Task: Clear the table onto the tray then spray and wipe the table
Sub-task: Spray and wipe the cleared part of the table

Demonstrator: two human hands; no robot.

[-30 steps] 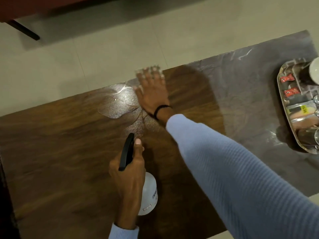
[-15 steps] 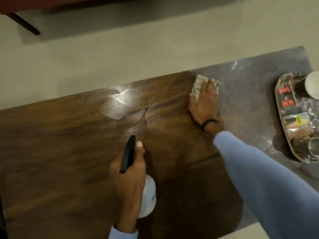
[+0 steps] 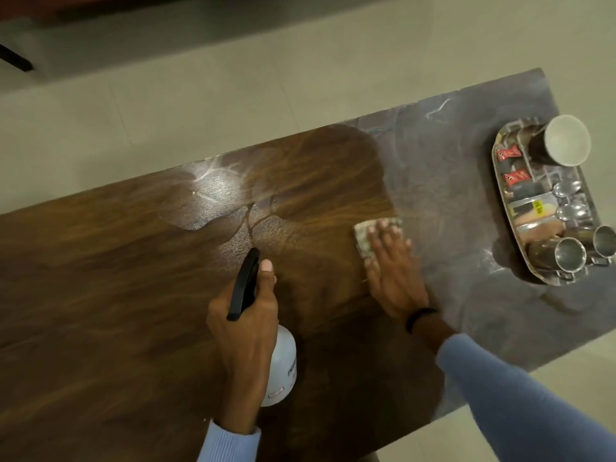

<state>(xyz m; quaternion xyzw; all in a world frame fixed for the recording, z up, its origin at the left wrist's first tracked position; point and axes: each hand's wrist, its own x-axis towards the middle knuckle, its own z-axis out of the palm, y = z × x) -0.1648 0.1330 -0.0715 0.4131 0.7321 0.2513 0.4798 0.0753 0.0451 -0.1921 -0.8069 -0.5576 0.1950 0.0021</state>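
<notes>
left hand (image 3: 245, 325) grips spray bottle (image 3: 281, 368); right hand (image 3: 393, 278) flat on cloth (image 3: 365, 236).

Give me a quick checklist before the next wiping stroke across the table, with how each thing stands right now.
1. Cloth flat under right hand: ok.
2. Spray bottle gripped in left hand, clear of the cloth: ok.
3. Tray out of the wiping path, at the table's right end: ok.
4. Wet patch near the far edge wiped: not ok.
5. Table free of loose items: ok.
6. Cloth clean enough: cannot tell.

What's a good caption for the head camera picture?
Right hand wipes table with cloth; left hand holds spray bottle.
</notes>
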